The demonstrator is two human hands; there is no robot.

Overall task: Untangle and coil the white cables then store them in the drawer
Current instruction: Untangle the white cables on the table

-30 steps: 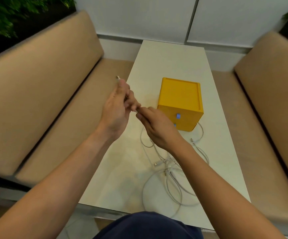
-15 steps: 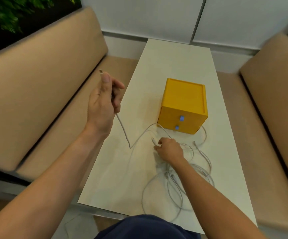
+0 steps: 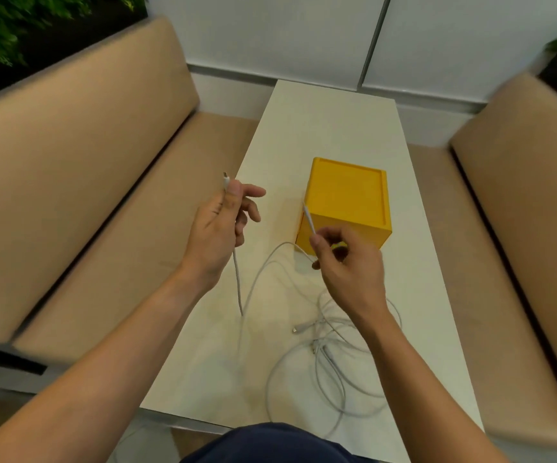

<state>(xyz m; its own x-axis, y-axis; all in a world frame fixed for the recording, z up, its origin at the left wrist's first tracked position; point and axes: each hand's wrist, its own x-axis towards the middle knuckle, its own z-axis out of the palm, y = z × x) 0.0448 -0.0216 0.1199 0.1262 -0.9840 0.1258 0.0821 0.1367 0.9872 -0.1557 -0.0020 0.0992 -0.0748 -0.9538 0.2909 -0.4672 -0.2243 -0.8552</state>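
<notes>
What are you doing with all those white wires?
A person is sorting them out. The left hand pinches one plug end of a cable and the right hand pinches another end, both lifted off the table. The other cables lie tangled on the table near the yellow drawer box.

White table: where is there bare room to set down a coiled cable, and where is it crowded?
Bare: the white table's far end beyond the yellow drawer box; its near-left strip beside the cable tangle. Crowded: near-right, where the tangle lies.
</notes>
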